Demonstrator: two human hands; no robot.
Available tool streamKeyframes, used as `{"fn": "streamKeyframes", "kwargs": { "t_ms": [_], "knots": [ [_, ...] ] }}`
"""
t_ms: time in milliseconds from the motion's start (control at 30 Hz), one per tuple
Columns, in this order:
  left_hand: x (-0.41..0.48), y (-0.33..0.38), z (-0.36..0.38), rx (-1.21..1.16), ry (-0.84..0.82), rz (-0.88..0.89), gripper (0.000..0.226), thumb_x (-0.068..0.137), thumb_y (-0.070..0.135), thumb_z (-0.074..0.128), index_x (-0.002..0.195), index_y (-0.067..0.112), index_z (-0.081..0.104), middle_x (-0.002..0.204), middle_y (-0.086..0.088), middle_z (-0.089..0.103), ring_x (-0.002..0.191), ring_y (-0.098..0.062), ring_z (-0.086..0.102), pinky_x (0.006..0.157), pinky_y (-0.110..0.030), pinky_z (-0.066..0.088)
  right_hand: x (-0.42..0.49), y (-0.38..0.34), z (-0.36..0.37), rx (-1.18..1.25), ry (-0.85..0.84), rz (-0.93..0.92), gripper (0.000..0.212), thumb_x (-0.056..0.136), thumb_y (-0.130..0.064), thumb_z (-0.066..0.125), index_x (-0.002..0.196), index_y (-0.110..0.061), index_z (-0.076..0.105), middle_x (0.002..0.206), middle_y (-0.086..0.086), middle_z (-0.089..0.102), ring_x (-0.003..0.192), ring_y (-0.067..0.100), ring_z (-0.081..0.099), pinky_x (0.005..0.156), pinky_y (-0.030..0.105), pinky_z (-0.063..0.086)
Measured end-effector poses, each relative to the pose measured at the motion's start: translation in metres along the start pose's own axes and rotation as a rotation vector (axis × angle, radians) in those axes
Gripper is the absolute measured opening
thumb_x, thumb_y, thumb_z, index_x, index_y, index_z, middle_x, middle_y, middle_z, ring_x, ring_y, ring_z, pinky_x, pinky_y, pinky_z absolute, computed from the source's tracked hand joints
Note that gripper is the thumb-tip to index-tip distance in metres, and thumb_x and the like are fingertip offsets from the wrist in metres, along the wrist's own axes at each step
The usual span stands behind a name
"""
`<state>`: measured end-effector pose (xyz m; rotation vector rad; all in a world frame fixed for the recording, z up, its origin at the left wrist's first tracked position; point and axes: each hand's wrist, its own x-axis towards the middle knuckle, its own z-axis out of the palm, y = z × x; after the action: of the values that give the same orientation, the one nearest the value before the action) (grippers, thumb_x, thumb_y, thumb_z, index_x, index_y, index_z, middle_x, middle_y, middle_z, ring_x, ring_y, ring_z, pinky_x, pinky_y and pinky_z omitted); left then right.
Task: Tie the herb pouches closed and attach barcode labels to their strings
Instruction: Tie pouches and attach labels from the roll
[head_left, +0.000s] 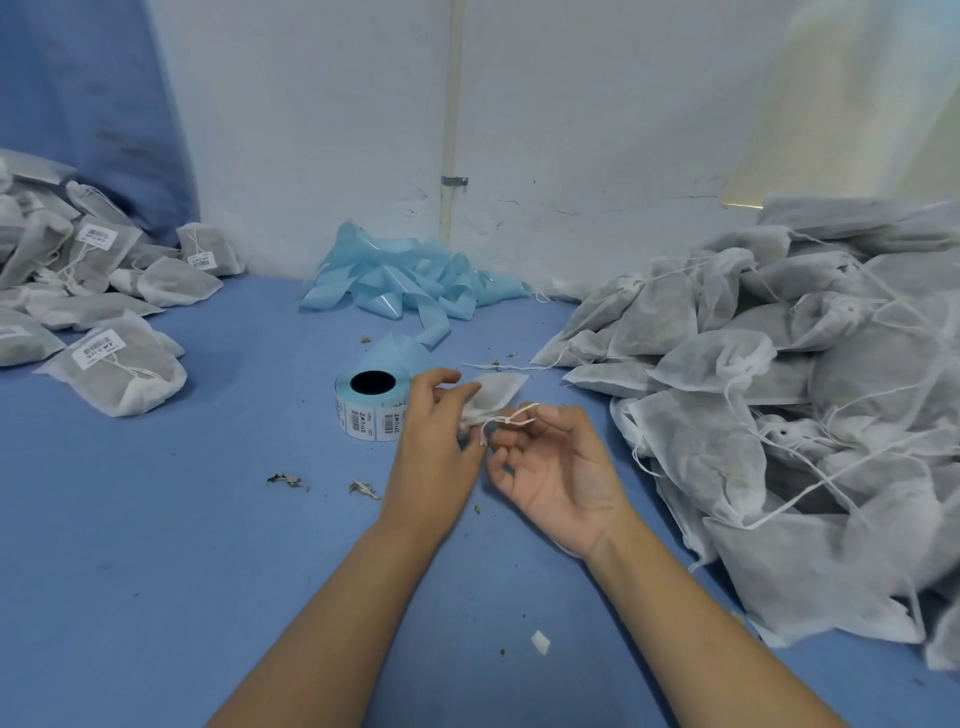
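The step in hand looks like the tying: a single herb pouch (493, 393) is held up just above the blue tabletop (208, 545), right beside the roll of barcode labels (370, 406); the left hand (434, 447) pinches the gathered neck of the pouch between thumb and fingers, while the right hand (558, 470), palm turned up, has its fingertips curled onto the white drawstring (511, 418), which loops between the two hands. Whether a knot has already been pulled tight cannot be made out (the string is thin and slightly blurred there); no label shows on this pouch.

To the right lies a big heap of unlabelled pouches (779, 395) with loose strings trailing out; to the left a smaller pile of labelled pouches (111, 371), white barcode stickers showing on several; so by my reckoning most of the work is yet to do. Behind the roll sits a tangle of pale blue backing strip (410, 283), and bits of dried herb (363, 488) are scattered on the tabletop.

The next move, as I judge it, calls for drawing the string snug and knotting it; then one hand must let go to peel a sticker from the roll and fold it around the string.
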<state>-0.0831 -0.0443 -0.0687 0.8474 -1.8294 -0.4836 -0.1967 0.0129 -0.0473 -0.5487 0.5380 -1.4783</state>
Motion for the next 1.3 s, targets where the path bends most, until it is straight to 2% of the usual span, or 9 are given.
{"fn": "streamKeyframes", "kwargs": {
  "t_ms": [100, 233, 500, 600, 667, 800, 967, 1167, 1300],
  "knots": [
    [0.0, 0.0, 0.0, -0.065, 0.046, -0.058, 0.029, 0.085, 0.003, 0.064, 0.113, 0.008, 0.06, 0.118, 0.001, 0.052, 0.102, -0.002, 0.047, 0.082, 0.004, 0.028, 0.0, -0.001, -0.002, 0.008, -0.007, -0.011, 0.033, 0.044, -0.012, 0.086, 0.064, -0.013, 0.061, 0.072, 0.0, 0.058, 0.061, 0.012, 0.055, 0.057, 0.023, 0.051],
    [0.0, 0.006, -0.003, -0.222, 0.192, -0.165, 0.019, 0.091, 0.008, 0.054, 0.099, 0.024, 0.046, 0.082, 0.015, 0.054, 0.073, 0.01, 0.051, 0.063, -0.005, 0.038, 0.002, 0.0, -0.002, -0.036, 0.1, -0.066, 0.013, 0.066, -0.008, 0.063, 0.064, -0.018, 0.054, 0.071, -0.001, 0.055, 0.058, 0.011, 0.053, 0.055, 0.021, 0.049],
    [0.002, 0.007, -0.002, -0.435, 0.299, -0.284, 0.031, 0.094, -0.002, 0.042, 0.111, 0.024, 0.046, 0.101, 0.021, 0.054, 0.086, 0.015, 0.054, 0.071, -0.002, 0.04, 0.01, 0.012, -0.003, -0.38, 0.391, -0.346, 0.027, 0.083, -0.001, 0.061, 0.064, -0.02, 0.056, 0.069, -0.004, 0.058, 0.067, 0.011, 0.053, 0.064, 0.021, 0.043],
    [0.005, 0.008, -0.001, -0.535, 0.315, -0.351, 0.036, 0.093, -0.004, 0.043, 0.104, 0.03, 0.048, 0.103, 0.016, 0.054, 0.083, 0.017, 0.054, 0.07, -0.002, 0.04, 0.012, 0.017, -0.001, -0.529, 0.536, -0.414, 0.026, 0.078, -0.009, 0.067, 0.059, -0.024, 0.059, 0.095, 0.005, 0.059, 0.086, 0.016, 0.053, 0.077, 0.026, 0.04],
    [0.007, 0.009, -0.001, -0.62, 0.33, -0.399, 0.038, 0.09, -0.006, 0.044, 0.1, 0.03, 0.05, 0.099, 0.014, 0.057, 0.079, 0.013, 0.056, 0.068, -0.005, 0.042, 0.013, 0.019, -0.001, -0.57, 0.58, -0.424, 0.023, 0.077, -0.012, 0.069, 0.061, -0.024, 0.06, 0.105, 0.007, 0.059, 0.091, 0.015, 0.054, 0.081, 0.025, 0.039],
    [0.011, 0.008, -0.002, -0.859, 0.311, -0.543, 0.036, 0.085, -0.008, 0.043, 0.103, 0.021, 0.054, 0.088, 0.005, 0.061, 0.077, -0.01, 0.06, 0.071, -0.028, 0.049, 0.014, 0.019, -0.002, -0.595, 0.564, -0.429, 0.022, 0.079, -0.009, 0.067, 0.064, -0.023, 0.059, 0.069, -0.011, 0.061, 0.068, 0.003, 0.053, 0.07, 0.019, 0.039],
    [0.01, 0.003, 0.0, -1.083, 0.235, -0.564, 0.033, 0.087, -0.007, 0.04, 0.107, 0.017, 0.05, 0.078, -0.004, 0.062, 0.076, -0.017, 0.061, 0.068, -0.025, 0.055, 0.014, 0.018, -0.006, -0.552, 0.591, -0.418, 0.015, 0.081, -0.011, 0.067, 0.071, -0.02, 0.06, 0.076, -0.005, 0.059, 0.071, 0.012, 0.048, 0.066, 0.021, 0.038],
    [0.002, 0.007, 0.01, -0.856, 0.021, -0.584, 0.068, 0.063, 0.014, 0.065, 0.123, 0.023, 0.034, 0.121, -0.007, 0.057, 0.111, -0.023, 0.059, 0.1, -0.048, 0.046, 0.013, 0.019, -0.006, -0.54, 0.582, -0.42, 0.016, 0.082, -0.01, 0.068, 0.072, -0.019, 0.059, 0.074, -0.003, 0.058, 0.069, 0.013, 0.049, 0.067, 0.022, 0.041],
    [0.003, 0.003, 0.011, -0.865, 0.063, -0.599, 0.053, 0.082, 0.015, 0.073, 0.12, 0.023, 0.035, 0.122, -0.009, 0.058, 0.109, -0.022, 0.062, 0.091, -0.043, 0.053, 0.012, 0.021, -0.004, -0.6, 0.541, -0.431, 0.018, 0.083, -0.009, 0.068, 0.072, -0.019, 0.058, 0.071, -0.007, 0.06, 0.062, 0.004, 0.053, 0.058, 0.013, 0.042]
  ]
}}
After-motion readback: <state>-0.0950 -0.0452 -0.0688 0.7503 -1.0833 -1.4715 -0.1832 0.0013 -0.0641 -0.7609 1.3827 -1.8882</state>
